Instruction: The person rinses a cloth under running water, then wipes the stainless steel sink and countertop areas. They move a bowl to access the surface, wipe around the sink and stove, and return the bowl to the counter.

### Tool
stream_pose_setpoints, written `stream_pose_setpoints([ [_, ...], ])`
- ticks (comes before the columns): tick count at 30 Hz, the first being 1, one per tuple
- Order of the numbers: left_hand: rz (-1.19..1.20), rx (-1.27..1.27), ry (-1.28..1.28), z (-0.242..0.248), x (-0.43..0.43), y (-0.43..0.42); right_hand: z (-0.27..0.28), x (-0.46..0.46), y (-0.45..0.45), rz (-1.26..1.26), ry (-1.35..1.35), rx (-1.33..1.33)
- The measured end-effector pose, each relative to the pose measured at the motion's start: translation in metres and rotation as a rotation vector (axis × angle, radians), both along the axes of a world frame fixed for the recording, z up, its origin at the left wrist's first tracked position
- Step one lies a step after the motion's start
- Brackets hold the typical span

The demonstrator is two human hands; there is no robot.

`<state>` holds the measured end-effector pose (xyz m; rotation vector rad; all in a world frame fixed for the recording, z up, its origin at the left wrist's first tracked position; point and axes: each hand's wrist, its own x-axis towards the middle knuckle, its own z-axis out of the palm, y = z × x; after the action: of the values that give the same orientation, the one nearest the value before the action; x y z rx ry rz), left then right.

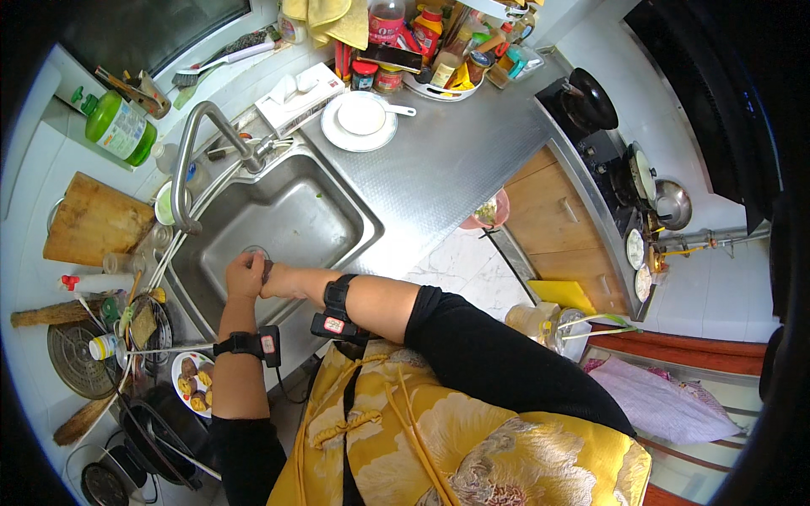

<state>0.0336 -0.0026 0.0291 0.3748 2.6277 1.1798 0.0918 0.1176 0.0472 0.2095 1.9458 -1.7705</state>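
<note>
Over the near left part of the stainless-steel sink basin (304, 221), my two hands meet. My left hand (244, 276) has its fingers curled and comes up against my right hand (282, 282). Between them shows a small dark brown thing (267, 271), at the fingers of my right hand; it is too covered to name. Whether my left hand grips it too is hidden. The metal faucet (185, 158) arches over the basin's left side, and no water is seen running from it. The drain (256, 250) lies just beyond my hands, partly covered.
Left of the sink stand a wooden cutting board (95, 221), a green pump bottle (120, 129) and a plate of cut food pieces (179, 389) by my left forearm. On the steel counter (443, 152) are a stacked plate and small white pan (361, 118). A gas stove (598, 152) is at right.
</note>
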Motion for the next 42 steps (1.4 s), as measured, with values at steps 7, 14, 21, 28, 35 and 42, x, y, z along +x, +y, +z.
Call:
stream_pose_setpoints([
  [7,0.078,-0.161,-0.077,-0.046,-0.013,-0.005,0.001,0.002,0.009,0.112,0.18,0.3],
  [14,0.206,0.346,-0.785,-0.064,0.002,-0.004,-0.039,0.003,0.026,0.108,0.107,0.543],
  [21,0.155,0.751,-0.85,-0.025,0.015,0.02,-0.019,0.02,0.056,-0.263,0.04,0.193],
  [28,0.084,0.753,-0.758,0.046,0.047,0.115,0.021,0.054,0.146,-0.482,0.106,-0.273],
  [35,-0.186,0.395,-0.801,0.105,0.153,0.287,0.018,0.151,0.296,-0.885,0.159,-0.365],
  [42,-0.408,0.373,-0.877,0.09,0.264,0.479,0.013,0.315,0.486,-1.037,0.212,-0.289],
])
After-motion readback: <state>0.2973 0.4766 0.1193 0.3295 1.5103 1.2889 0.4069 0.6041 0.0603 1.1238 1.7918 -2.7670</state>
